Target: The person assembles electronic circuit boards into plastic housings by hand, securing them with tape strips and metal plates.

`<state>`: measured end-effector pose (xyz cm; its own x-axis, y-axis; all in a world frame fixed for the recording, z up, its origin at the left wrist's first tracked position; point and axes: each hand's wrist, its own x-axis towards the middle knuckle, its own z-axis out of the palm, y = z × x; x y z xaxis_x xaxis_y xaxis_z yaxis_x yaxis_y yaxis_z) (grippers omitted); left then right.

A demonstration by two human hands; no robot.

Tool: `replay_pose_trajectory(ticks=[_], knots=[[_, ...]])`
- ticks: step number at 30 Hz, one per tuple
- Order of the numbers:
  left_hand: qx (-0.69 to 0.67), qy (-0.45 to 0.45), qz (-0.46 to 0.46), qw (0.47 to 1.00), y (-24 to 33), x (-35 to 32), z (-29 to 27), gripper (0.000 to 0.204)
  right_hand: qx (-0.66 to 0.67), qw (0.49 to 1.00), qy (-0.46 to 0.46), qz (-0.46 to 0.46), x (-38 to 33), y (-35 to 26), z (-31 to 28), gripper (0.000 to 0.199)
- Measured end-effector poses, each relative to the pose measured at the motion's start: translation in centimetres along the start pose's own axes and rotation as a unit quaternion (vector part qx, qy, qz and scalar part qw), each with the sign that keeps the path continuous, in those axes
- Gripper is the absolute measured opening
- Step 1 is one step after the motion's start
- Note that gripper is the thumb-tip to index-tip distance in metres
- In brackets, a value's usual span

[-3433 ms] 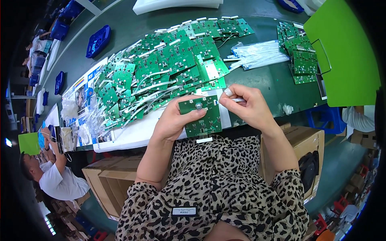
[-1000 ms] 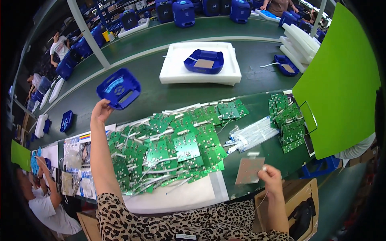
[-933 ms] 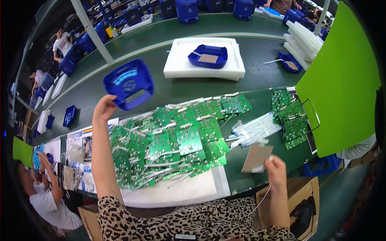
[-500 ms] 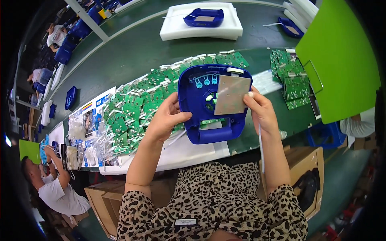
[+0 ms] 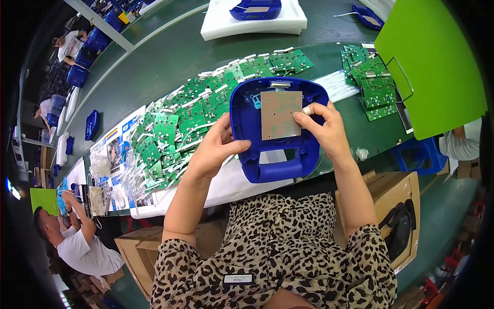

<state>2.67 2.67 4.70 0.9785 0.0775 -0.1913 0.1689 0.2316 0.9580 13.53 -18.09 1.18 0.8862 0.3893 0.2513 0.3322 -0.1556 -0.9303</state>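
Note:
A blue plastic housing [image 5: 280,171] with a handle opening is held up before me, its hollow inside facing me. My left hand [image 5: 210,152] grips its left edge, thumb over the rim. Inside it is a circuit board [image 5: 281,116], brown back showing, with a white connector [image 5: 280,84] at its top edge. My right hand [image 5: 332,134] pinches the board's right edge between thumb and finger; a small white piece shows at a fingertip. Light-blue button parts [image 5: 256,101] peek out left of the board. Whether the board is seated cannot be seen.
Green circuit boards [image 5: 170,139] with white cables lie heaped behind and left; another stack [image 5: 378,90] is at right, beside a bright green panel [image 5: 432,72]. A blue housing [image 5: 256,9] rests on white foam [image 5: 252,27]. A person [image 5: 85,247] works at far left.
The circuit board has shifted left and straightened inside the housing, covering most of the light-blue buttons and the round opening. The white cable no longer hangs below my right hand.

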Motion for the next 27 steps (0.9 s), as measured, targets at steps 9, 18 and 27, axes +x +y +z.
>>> replay_pose_trajectory(ticks=[9,18,27], knots=[[0.042,0.116,0.083,0.989,-2.5,2.1,1.4,0.046,-0.086,0.990,0.056,-0.096,0.7,-0.6,1.5,0.022],[-0.022,0.167,0.076,0.983,-3.6,2.3,1.8,0.040,-0.101,0.990,0.044,-0.086,0.9,-0.7,1.6,0.023],[0.023,0.186,0.088,0.978,-4.5,2.6,1.6,0.030,-0.158,0.985,0.028,-0.062,0.5,-0.5,1.7,0.025]])
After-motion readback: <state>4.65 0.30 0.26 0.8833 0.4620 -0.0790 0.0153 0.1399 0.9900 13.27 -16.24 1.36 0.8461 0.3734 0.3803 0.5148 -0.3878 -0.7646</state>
